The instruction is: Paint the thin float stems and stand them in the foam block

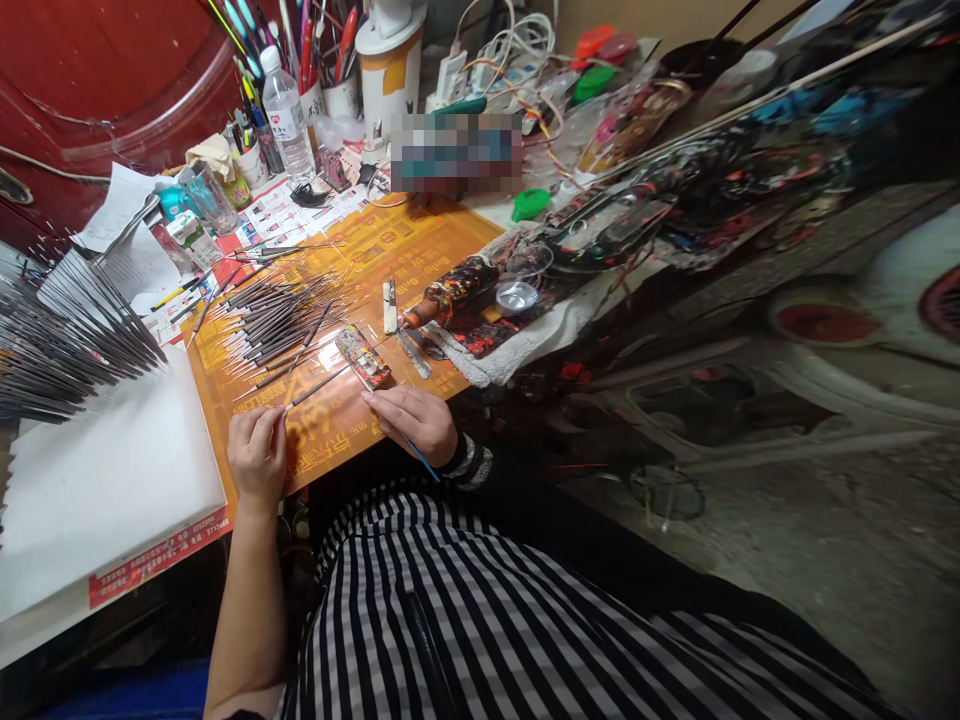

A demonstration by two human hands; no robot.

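Observation:
My left hand (256, 450) is closed at the table's front edge. It pinches the near end of a thin dark stick (319, 387), which slants up and right over the orange table mat. To its right my right hand (416, 425) is closed on a slender blue-handled tool (424, 460), whose tip I cannot make out. Just beyond the right fingers lies a small paint-spotted block (364, 357). A pile of similar dark sticks with thin pale ends (277, 318) rests on the mat beyond my left hand.
Many dark sticks (67, 340) stand upright in a white foam slab (112, 500) at left. A paint-crusted torch-like tool (450, 295) lies at right near a small metal cup (516, 297). Behind are a water bottle (289, 120), pen cups and tangled cables (517, 50).

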